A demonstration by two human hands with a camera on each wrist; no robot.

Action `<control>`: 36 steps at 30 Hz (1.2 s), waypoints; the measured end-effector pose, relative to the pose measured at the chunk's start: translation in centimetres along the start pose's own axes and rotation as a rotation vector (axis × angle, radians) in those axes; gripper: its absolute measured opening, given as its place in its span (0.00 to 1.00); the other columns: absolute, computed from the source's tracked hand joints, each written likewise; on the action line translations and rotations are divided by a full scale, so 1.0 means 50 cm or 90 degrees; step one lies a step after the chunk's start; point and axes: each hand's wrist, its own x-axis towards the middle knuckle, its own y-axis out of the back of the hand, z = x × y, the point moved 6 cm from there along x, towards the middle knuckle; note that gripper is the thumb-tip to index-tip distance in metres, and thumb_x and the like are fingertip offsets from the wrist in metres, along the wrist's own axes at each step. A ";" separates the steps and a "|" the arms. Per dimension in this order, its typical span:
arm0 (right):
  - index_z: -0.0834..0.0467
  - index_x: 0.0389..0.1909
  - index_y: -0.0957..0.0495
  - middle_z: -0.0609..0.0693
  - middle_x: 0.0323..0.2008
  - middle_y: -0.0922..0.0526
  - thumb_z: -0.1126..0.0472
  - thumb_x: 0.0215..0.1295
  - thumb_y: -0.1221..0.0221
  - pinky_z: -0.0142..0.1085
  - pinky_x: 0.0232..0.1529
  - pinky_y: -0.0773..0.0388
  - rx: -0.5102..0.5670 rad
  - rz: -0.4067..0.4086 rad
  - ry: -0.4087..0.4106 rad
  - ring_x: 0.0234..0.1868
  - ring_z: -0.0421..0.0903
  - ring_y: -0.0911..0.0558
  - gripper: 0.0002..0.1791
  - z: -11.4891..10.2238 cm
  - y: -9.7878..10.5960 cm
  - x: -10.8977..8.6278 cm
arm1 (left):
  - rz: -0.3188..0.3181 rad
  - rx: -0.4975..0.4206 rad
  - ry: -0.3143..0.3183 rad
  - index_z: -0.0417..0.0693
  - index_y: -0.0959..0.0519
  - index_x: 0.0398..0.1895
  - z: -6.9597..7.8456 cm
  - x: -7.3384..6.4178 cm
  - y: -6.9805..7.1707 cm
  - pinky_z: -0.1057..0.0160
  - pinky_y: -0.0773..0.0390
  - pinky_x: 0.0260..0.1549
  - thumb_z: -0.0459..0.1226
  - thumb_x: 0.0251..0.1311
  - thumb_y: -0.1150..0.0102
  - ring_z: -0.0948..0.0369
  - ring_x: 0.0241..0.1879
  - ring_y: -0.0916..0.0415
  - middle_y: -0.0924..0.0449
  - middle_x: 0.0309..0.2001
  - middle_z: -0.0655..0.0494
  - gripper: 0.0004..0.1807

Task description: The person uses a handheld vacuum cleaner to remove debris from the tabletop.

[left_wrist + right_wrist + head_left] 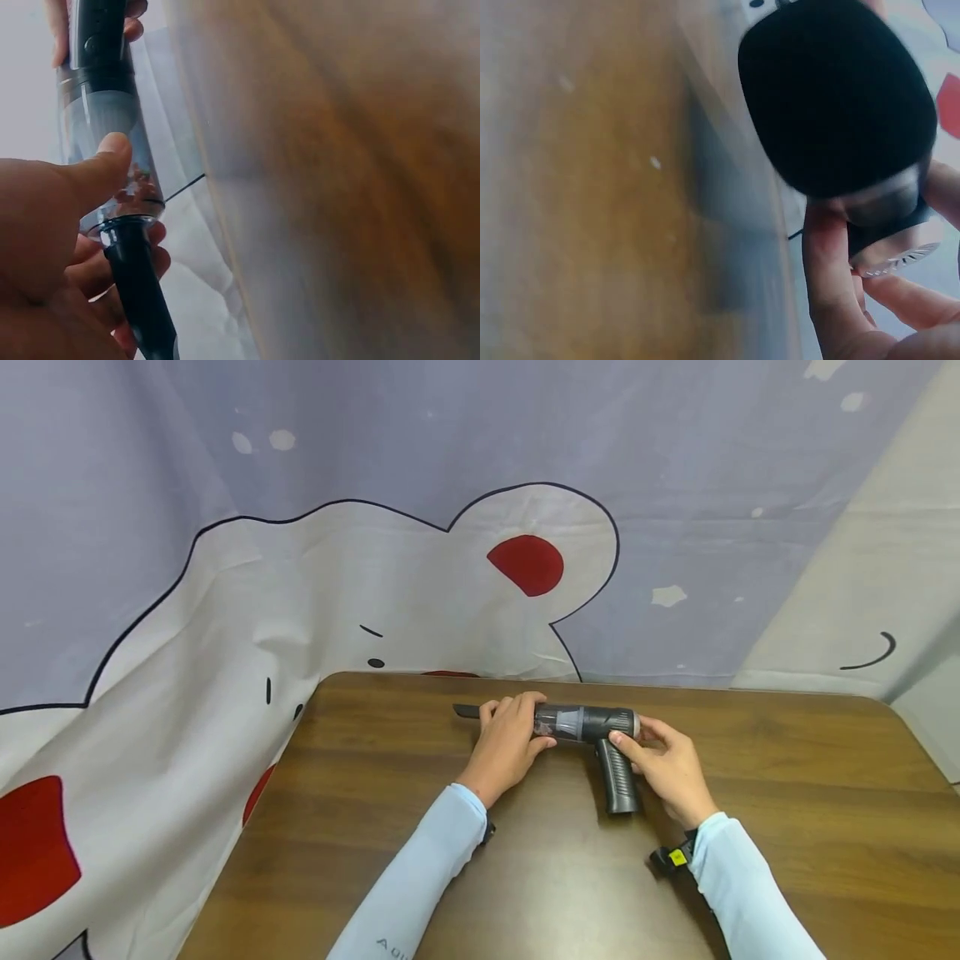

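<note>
A black handheld vacuum cleaner (598, 723) lies level in the head view, its ribbed handle (619, 781) pointing toward me. My left hand (508, 742) grips the front end, around the clear dust cup (146, 169), with the thumb on top. Reddish-brown bits sit inside that cup. Beyond the left hand sticks out a narrow black nozzle (139, 292). My right hand (670, 767) holds the rear end, thumb near the top of the handle. The handle's base (840, 97) fills much of the right wrist view, with the silver vented end cap (896, 251) behind it.
Under the hands is a brown wooden table (787, 760) with rounded far corners. A cloth backdrop (405, 577) with a cartoon print hangs behind the table's far edge and along its left side. Each wrist wears a small black device; the right one (667, 858) has a yellow mark.
</note>
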 end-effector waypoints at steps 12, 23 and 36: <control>0.66 0.63 0.29 0.57 0.42 0.28 0.45 0.55 0.32 0.32 0.30 0.19 -0.001 -0.028 -0.025 0.32 0.41 0.21 0.40 0.017 -0.020 0.046 | -0.081 -0.023 0.063 0.53 0.38 0.69 -0.034 0.011 -0.035 0.51 0.46 0.61 0.49 0.62 0.40 0.61 0.55 0.33 0.29 0.60 0.61 0.34; 0.71 0.63 0.32 0.60 0.44 0.27 0.41 0.59 0.36 0.33 0.31 0.20 -0.069 -0.058 -0.024 0.35 0.44 0.22 0.43 0.031 -0.028 0.056 | -0.100 -0.013 0.075 0.54 0.38 0.70 -0.044 0.005 -0.046 0.51 0.46 0.63 0.50 0.64 0.41 0.61 0.58 0.34 0.29 0.62 0.61 0.33; 0.71 0.64 0.34 0.62 0.45 0.26 0.45 0.67 0.42 0.41 0.31 0.17 -0.131 -0.076 0.012 0.36 0.53 0.19 0.38 0.009 -0.010 0.055 | -0.077 0.006 0.044 0.47 0.42 0.74 -0.040 0.002 -0.019 0.51 0.50 0.69 0.53 0.66 0.45 0.55 0.71 0.49 0.39 0.71 0.52 0.38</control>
